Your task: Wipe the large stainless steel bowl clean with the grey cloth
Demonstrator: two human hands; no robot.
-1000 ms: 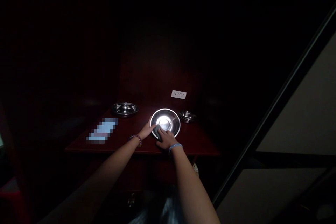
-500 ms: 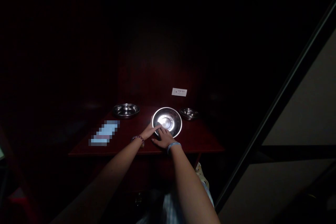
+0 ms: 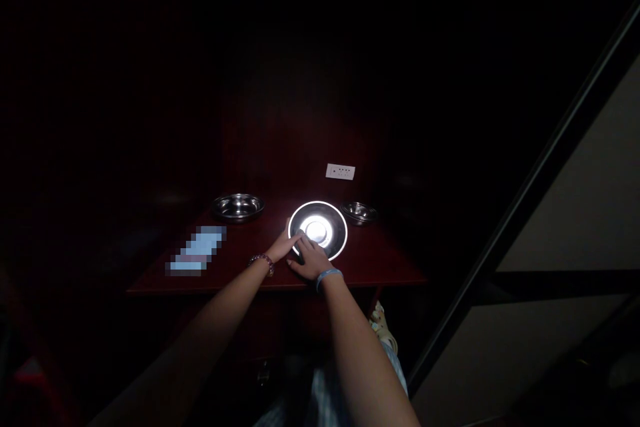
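Note:
A round stainless steel bowl (image 3: 333,213) is tilted toward me over the table's front half, with a bright glare on its bottom. At its left rim my left hand (image 3: 284,245) grips the wall, thumb over the inside and the other fingers hidden behind. My right hand (image 3: 313,261) reaches over the near rim, its fingers stretched out on the bowl's inner surface and its thumb spread to the left. A small dark patch lies by the right fingertips; whether it is a cloth or shadow, I cannot tell.
A shallow steel dish (image 3: 238,208) stands at the back left of the dark red table (image 3: 260,273). Smaller stacked steel bowls (image 3: 359,213) are at the back right. A blurred-out flat item (image 3: 197,250) lies on the left, and a white socket plate (image 3: 341,171) is on the wall.
The right fingers have shifted slightly inside the bowl. The glare on the bowl's bottom has grown brighter as the bowl tilts a little. The view has moved slightly.

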